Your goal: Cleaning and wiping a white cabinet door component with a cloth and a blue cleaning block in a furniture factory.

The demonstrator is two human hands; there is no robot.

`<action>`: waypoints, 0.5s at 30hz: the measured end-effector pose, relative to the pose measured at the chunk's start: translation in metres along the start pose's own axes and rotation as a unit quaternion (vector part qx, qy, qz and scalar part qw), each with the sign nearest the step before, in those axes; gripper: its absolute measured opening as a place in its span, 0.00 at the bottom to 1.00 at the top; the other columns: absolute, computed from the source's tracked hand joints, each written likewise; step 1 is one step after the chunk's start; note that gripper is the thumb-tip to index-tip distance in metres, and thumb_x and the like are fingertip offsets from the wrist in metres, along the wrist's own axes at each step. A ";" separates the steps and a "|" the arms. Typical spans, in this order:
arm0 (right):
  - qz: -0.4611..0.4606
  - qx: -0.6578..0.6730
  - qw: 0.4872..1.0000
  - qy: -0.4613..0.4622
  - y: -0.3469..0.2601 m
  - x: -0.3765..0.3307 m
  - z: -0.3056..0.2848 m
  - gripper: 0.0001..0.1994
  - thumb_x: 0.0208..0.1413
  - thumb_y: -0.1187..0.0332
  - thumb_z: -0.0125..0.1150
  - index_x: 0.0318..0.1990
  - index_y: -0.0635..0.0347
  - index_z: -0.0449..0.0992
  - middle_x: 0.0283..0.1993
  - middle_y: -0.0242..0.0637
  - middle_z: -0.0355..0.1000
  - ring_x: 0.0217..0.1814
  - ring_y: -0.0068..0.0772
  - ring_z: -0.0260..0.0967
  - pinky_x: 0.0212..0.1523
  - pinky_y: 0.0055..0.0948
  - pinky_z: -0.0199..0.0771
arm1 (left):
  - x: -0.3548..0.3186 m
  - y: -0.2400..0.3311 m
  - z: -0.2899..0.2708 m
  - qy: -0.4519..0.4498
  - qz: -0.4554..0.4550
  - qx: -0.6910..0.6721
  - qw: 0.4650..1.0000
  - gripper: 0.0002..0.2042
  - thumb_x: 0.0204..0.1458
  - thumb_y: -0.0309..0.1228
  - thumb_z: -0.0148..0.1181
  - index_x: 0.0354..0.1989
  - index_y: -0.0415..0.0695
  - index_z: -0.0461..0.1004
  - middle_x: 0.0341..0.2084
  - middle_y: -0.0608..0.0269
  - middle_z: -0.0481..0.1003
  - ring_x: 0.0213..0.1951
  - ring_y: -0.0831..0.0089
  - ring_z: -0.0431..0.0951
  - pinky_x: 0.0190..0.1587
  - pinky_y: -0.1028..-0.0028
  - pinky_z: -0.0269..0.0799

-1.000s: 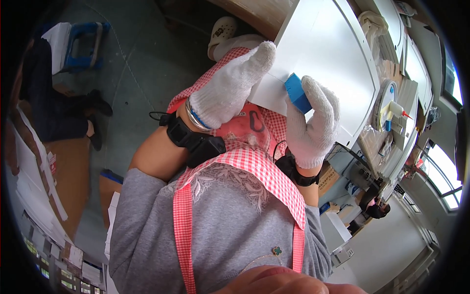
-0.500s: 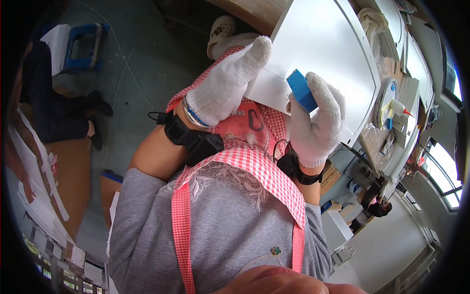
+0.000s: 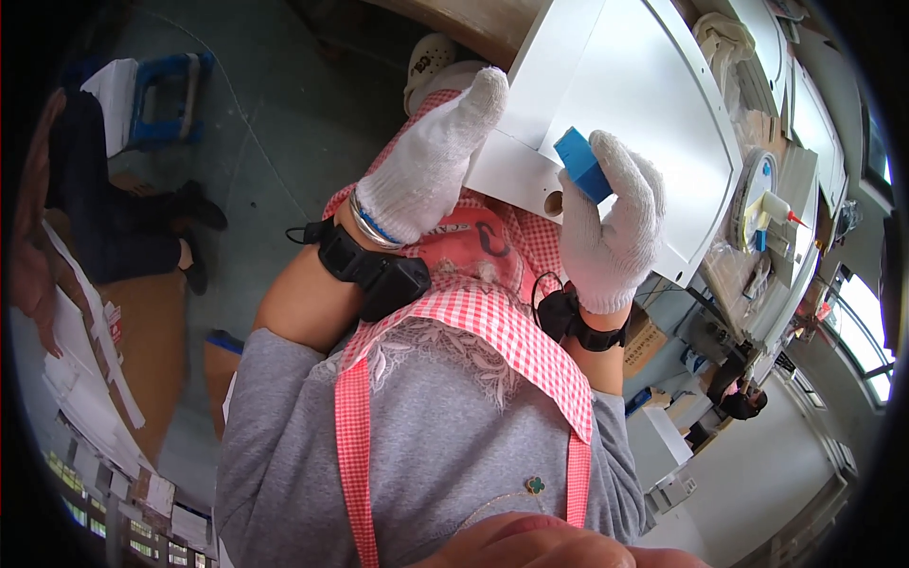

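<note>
My half-curled right hand [image 3: 615,227] pinches the block [image 3: 584,166], long axis slanting over the panel's [image 3: 644,85] near edge, while my straight-fingered left hand [image 3: 426,156] sits by the panel's left edge, any grip hidden.

Block [image 3: 582,167] in right hand [image 3: 620,222] — blue. Gloves [image 3: 603,275] on right and left hand [image 3: 431,161] — white. Panel [image 3: 644,85] beyond hands: white. Apron [image 3: 478,317] behind hands: red-and-white check.
</note>
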State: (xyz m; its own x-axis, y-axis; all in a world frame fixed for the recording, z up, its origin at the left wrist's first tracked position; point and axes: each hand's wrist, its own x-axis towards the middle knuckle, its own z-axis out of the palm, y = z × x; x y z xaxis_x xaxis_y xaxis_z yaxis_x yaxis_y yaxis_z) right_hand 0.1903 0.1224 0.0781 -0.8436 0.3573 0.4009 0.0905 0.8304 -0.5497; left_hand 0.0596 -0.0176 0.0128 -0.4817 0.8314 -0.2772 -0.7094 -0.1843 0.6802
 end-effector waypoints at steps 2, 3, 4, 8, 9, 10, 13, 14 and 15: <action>0.002 0.004 1.000 0.001 -0.002 0.004 0.004 0.23 0.47 0.80 0.72 0.54 0.58 0.79 0.50 0.48 0.79 0.48 0.50 0.79 0.47 0.38 0.80 | 0.002 0.000 -0.002 -0.001 -0.003 0.011 1.000 0.31 0.71 0.55 0.42 0.64 0.36 0.70 0.52 0.60 0.76 0.53 0.76 0.73 0.60 0.73 0.69; -0.043 0.012 0.999 -0.004 -0.004 0.012 0.008 0.24 0.46 0.80 0.72 0.54 0.57 0.79 0.50 0.48 0.79 0.48 0.49 0.79 0.47 0.39 0.80 | 0.003 0.001 -0.003 -0.002 -0.005 0.020 1.000 0.31 0.71 0.54 0.42 0.64 0.36 0.69 0.53 0.59 0.76 0.54 0.75 0.73 0.61 0.73 0.69; -0.088 0.020 0.996 -0.009 -0.008 0.018 0.011 0.24 0.45 0.79 0.72 0.54 0.57 0.80 0.50 0.47 0.79 0.48 0.49 0.79 0.46 0.39 0.80 | 0.003 0.002 -0.004 -0.003 -0.007 0.028 1.000 0.31 0.72 0.54 0.42 0.65 0.35 0.69 0.53 0.59 0.76 0.55 0.75 0.73 0.61 0.73 0.68; -0.094 0.000 0.993 -0.070 -0.016 0.027 0.013 0.23 0.47 0.82 0.73 0.53 0.57 0.80 0.50 0.46 0.79 0.50 0.46 0.79 0.49 0.35 0.79 | 0.005 0.003 -0.004 0.010 -0.011 0.037 0.999 0.31 0.72 0.52 0.42 0.67 0.35 0.67 0.56 0.57 0.76 0.58 0.73 0.74 0.63 0.73 0.68; -0.084 -0.013 0.994 -0.065 -0.016 0.026 0.011 0.23 0.47 0.82 0.73 0.53 0.57 0.80 0.50 0.46 0.79 0.50 0.46 0.79 0.50 0.36 0.79 | 0.006 0.002 -0.004 0.018 -0.016 0.030 0.999 0.31 0.72 0.52 0.42 0.68 0.35 0.66 0.57 0.56 0.76 0.59 0.72 0.73 0.63 0.73 0.68; -0.086 -0.012 0.994 -0.067 -0.012 0.024 0.009 0.23 0.47 0.82 0.73 0.53 0.57 0.80 0.50 0.46 0.79 0.50 0.46 0.79 0.50 0.36 0.79 | 0.006 -0.001 -0.007 0.020 -0.014 0.028 0.999 0.31 0.72 0.52 0.42 0.68 0.35 0.66 0.57 0.56 0.76 0.59 0.72 0.73 0.63 0.73 0.68; -0.071 -0.022 0.996 -0.052 -0.005 0.021 0.006 0.25 0.45 0.81 0.69 0.54 0.56 0.79 0.50 0.46 0.79 0.49 0.50 0.78 0.49 0.41 0.78 | 0.006 -0.008 -0.012 0.028 0.077 0.141 0.987 0.30 0.72 0.50 0.43 0.69 0.35 0.66 0.59 0.54 0.75 0.61 0.70 0.74 0.63 0.73 0.68; -0.069 -0.023 0.996 -0.053 -0.008 0.022 0.008 0.25 0.45 0.81 0.69 0.54 0.56 0.79 0.50 0.46 0.79 0.49 0.50 0.78 0.49 0.41 0.78 | 0.006 -0.006 -0.011 0.035 0.035 0.097 0.994 0.30 0.72 0.50 0.43 0.69 0.36 0.65 0.59 0.54 0.75 0.61 0.70 0.74 0.63 0.73 0.68; -0.070 -0.006 0.996 -0.045 -0.012 0.024 0.011 0.25 0.45 0.81 0.69 0.54 0.56 0.79 0.50 0.46 0.79 0.49 0.50 0.78 0.49 0.41 0.78 | 0.007 -0.004 -0.010 0.042 -0.007 0.053 0.998 0.29 0.72 0.50 0.44 0.69 0.36 0.65 0.59 0.53 0.75 0.60 0.70 0.74 0.62 0.73 0.69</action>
State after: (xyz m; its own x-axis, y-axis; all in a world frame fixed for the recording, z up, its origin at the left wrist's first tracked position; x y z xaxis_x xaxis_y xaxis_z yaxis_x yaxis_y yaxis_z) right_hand 0.1636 0.1163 0.0862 -0.8924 0.1975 0.4056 -0.0260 0.8750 -0.4834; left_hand 0.0544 -0.0165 0.0014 -0.5158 0.7864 -0.3399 -0.6608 -0.1126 0.7421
